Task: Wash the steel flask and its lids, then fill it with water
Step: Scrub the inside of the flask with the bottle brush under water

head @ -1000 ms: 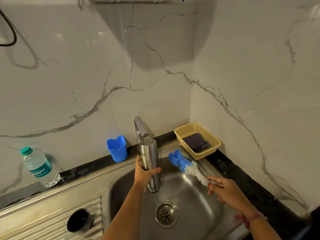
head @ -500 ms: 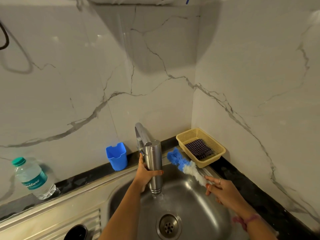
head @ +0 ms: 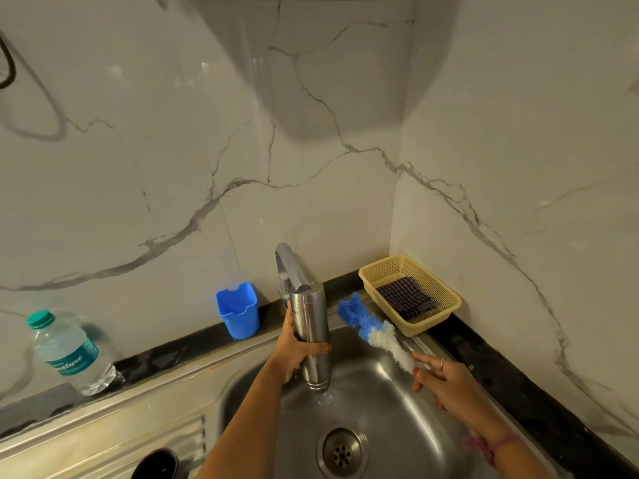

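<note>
My left hand [head: 294,354] still grips the steel flask [head: 311,337], now raised until its top meets the tap [head: 290,267], water spilling at 6 o'clock. My right hand [head: 446,378] pinches the bottle brush [head: 370,331] at 3 o'clock. The flask's mouth is hidden; a dark lid [head: 155,464] is cut off at the bottom edge.

flask mouth [head: 308,292]: hidden behind tap spout [head: 288,267] | black lid [head: 155,464]: cut by bottom edge

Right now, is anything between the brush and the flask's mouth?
The tap's spout sits right at the top of the flask, covering its mouth. The right hand holds the brush off to the side; the left hand grips the flask.
</note>
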`<action>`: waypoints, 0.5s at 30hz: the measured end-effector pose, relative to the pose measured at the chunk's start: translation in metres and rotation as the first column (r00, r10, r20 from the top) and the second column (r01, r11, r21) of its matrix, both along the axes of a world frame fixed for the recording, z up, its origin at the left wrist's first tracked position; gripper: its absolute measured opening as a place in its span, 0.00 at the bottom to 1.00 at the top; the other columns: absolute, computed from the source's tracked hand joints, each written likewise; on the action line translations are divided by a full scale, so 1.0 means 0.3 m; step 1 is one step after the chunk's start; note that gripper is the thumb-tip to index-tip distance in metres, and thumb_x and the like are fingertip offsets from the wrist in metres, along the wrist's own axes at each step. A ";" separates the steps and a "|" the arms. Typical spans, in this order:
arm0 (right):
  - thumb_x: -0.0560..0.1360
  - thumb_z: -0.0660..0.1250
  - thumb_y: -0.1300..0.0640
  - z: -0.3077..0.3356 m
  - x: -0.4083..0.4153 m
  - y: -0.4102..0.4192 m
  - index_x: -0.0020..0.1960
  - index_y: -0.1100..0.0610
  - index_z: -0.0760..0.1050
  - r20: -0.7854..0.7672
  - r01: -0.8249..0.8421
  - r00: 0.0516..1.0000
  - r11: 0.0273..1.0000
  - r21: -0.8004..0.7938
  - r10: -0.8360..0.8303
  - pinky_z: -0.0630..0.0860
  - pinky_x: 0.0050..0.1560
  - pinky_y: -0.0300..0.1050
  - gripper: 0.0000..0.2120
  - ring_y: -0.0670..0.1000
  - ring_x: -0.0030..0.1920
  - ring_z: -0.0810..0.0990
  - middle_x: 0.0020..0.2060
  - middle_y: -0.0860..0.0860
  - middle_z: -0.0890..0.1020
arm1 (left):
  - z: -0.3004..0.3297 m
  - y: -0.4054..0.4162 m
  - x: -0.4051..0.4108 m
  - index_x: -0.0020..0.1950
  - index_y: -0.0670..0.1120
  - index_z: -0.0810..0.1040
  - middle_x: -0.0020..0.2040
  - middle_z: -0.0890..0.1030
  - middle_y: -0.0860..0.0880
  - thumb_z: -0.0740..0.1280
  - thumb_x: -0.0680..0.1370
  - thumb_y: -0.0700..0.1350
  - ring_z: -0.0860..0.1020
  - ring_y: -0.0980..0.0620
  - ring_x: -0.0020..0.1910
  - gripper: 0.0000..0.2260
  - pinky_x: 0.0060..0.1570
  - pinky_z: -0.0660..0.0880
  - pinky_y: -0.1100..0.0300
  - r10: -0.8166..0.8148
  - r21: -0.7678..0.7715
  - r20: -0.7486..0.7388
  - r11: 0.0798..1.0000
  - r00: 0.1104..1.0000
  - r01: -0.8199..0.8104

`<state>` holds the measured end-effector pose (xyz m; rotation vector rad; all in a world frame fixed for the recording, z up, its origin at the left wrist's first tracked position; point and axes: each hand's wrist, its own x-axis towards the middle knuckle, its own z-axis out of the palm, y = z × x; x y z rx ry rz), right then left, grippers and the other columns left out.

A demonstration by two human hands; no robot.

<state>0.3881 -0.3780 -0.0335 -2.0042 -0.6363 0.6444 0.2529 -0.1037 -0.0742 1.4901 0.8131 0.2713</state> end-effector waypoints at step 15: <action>0.78 0.66 0.57 -0.012 0.006 0.000 0.66 0.49 0.73 -0.048 0.013 0.999 1.000 0.015 -0.012 0.69 0.30 0.42 0.17 0.46 0.26 0.68 0.35 0.50 0.85 | 0.023 -0.045 0.006 0.78 0.55 0.52 0.69 0.70 0.48 0.83 0.60 0.40 0.72 0.46 0.66 0.56 0.66 0.72 0.41 0.032 0.116 -0.076 0.993 0.997 -0.023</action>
